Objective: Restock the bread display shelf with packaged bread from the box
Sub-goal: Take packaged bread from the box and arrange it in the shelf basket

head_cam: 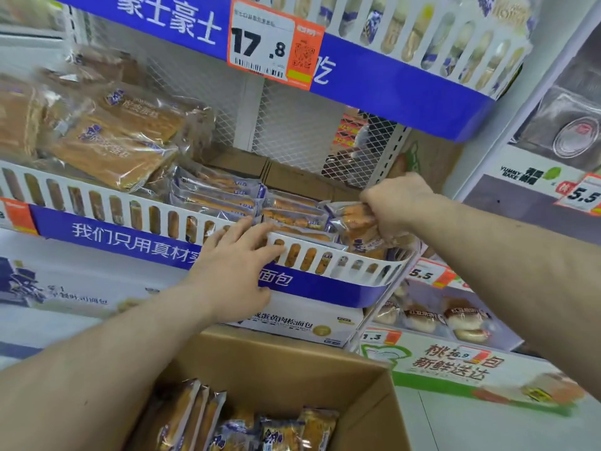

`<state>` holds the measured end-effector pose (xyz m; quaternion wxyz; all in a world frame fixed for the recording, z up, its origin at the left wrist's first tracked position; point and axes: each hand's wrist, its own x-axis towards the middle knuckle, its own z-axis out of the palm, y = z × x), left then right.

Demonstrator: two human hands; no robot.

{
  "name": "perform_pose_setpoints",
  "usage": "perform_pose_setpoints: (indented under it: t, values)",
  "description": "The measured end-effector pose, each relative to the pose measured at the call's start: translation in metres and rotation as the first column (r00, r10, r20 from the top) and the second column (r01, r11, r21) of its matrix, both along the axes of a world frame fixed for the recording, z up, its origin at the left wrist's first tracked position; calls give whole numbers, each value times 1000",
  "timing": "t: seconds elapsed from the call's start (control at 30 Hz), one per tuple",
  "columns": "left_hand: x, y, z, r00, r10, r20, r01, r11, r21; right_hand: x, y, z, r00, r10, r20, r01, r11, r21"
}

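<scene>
My right hand [395,203] is shut on a clear-and-blue bread packet [356,222], held over the right end of the middle shelf, just inside the white slotted rail [328,258]. My left hand [234,265] lies flat with fingers spread against that rail, its fingertips touching the packets stacked behind it. Rows of the same small bread packets [221,196] fill the shelf to the left of the held one. Below, an open cardboard box [374,402] holds several more packets [276,431] standing on edge.
Large toast loaves [117,138] pile up on the shelf's left. An upper blue shelf [390,79] with a 17.8 price tag [270,43] overhangs closely. A white carton [302,323] sits under the shelf. A neighbouring rack at the right holds round buns [422,317].
</scene>
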<state>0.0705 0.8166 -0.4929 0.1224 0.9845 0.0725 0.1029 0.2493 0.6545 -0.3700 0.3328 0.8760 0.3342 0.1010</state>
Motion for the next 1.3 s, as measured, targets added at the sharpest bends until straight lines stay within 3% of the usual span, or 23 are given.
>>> perform_pose_setpoints:
  t: [0.2,0.33,0.5,0.63,0.77,0.93,1.1,1.17,1.2,1.23,1.27,1.3]
  values:
    - [0,-5,-2,1000,19,1,-19,999,44,26,1,-8,919,-47,-391,100,988,118]
    - [1,-9,-4,999,52,-1,-52,996,77,38,-7,-17,872,-21,-490,137,970,202]
    - [3,-14,-8,997,80,3,-80,990,113,43,-12,-36,864,60,-500,151,917,370]
    - [2,-11,-9,997,75,1,-75,990,121,46,-26,-57,920,-9,-393,58,992,115]
    - [2,-10,-11,998,57,4,-57,991,119,42,-22,-45,914,-167,-369,141,985,-96]
    - [4,-15,-13,997,77,5,-77,989,129,35,-1,-50,921,-25,-389,77,990,117]
    - [-6,-27,-31,989,-7,147,1,999,43,22,0,-51,899,-85,-429,184,964,194]
    - [-19,-36,-46,966,-165,199,154,986,68,11,-3,-51,911,-37,-411,204,907,369]
    - [-27,-41,-52,962,-234,142,229,972,51,0,-6,-56,946,45,-321,143,830,539]
    - [-34,-44,-56,961,-274,26,275,961,-12,-15,-9,-64,975,162,-150,-3,686,728]
    - [-39,-45,-60,943,-304,-138,293,951,-95,-35,-13,-74,959,275,71,-199,473,858]
    - [-43,-45,-64,897,-325,-301,287,944,-165,-59,-16,-89,911,326,253,-348,276,896]
